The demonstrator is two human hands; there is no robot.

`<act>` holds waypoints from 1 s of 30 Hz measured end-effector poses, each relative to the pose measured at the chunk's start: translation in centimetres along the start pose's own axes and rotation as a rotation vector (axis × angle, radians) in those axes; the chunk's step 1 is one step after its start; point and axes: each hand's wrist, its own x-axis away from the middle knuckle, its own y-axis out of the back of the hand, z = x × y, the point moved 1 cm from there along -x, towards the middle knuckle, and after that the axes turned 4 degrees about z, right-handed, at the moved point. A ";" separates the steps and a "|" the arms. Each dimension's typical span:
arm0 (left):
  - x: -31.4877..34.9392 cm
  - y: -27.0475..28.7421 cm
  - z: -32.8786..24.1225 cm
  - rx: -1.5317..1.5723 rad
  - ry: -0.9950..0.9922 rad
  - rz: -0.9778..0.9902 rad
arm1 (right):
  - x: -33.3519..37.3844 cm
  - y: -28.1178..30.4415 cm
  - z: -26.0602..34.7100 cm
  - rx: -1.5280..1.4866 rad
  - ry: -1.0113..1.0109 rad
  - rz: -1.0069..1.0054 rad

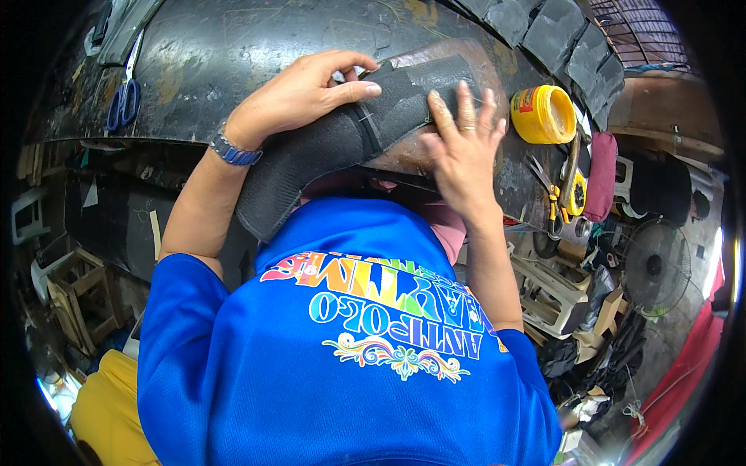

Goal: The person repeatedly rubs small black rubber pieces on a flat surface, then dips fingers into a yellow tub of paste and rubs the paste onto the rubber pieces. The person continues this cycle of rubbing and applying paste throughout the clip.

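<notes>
A long, curved black piece of textured leather-like material (pixel 291 175) lies on the dark worktable, its near end hanging over the front edge. Its far part rests on a shiny, brownish translucent sheet (pixel 488 66). My left hand (pixel 311 92) lies along the far left edge of the piece, thumb and fingers apart, with some fingertips hidden behind the edge. Spread fingers of my right hand (pixel 465 144) press flat over the piece's right edge and the sheet. Between the hands, cut flaps or layers overlap on the black piece.
Right of my right hand stands an open yellow jar (pixel 545 115). Nearer are yellow-handled scissors (pixel 553 203), a yellow tape measure (pixel 576 194) and a maroon bundle (pixel 601 177). Blue-handled scissors (pixel 123 105) lie left. Black cut pieces (pixel 556 35) line the far right; a fan (pixel 657 268) stands beyond.
</notes>
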 end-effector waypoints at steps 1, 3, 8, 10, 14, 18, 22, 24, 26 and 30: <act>0.4 0.2 -0.1 0.023 0.021 0.018 | 0.0 -0.3 0.5 0.027 0.018 0.021; 1.2 0.4 -0.3 0.008 0.062 0.051 | 0.0 -0.8 1.5 0.083 0.070 0.069; 1.6 0.5 -0.4 0.068 0.127 0.077 | 1.0 0.3 3.3 -0.063 0.228 0.228; 1.4 0.6 -0.4 0.155 0.134 0.113 | 1.2 1.9 2.3 -0.203 0.309 0.203; 1.4 0.5 -0.8 0.393 0.127 0.271 | 1.3 7.2 -4.2 -0.537 0.060 -0.098; 1.7 0.9 -2.0 0.336 0.035 0.457 | 0.0 11.5 -13.0 -0.347 -0.204 -0.254; 1.7 1.0 -4.0 0.415 0.042 0.444 | -1.2 10.9 -18.3 -0.225 -0.340 0.094; 1.2 1.5 -5.2 0.557 -0.118 0.353 | -2.3 9.7 -19.4 -0.126 -0.433 0.180; 0.1 1.6 -5.7 0.634 -0.158 0.245 | -3.5 9.5 -20.1 -0.097 -0.595 0.394; -3.3 -0.3 -4.2 0.693 0.021 0.275 | -4.3 10.7 -19.7 -0.157 -0.575 0.203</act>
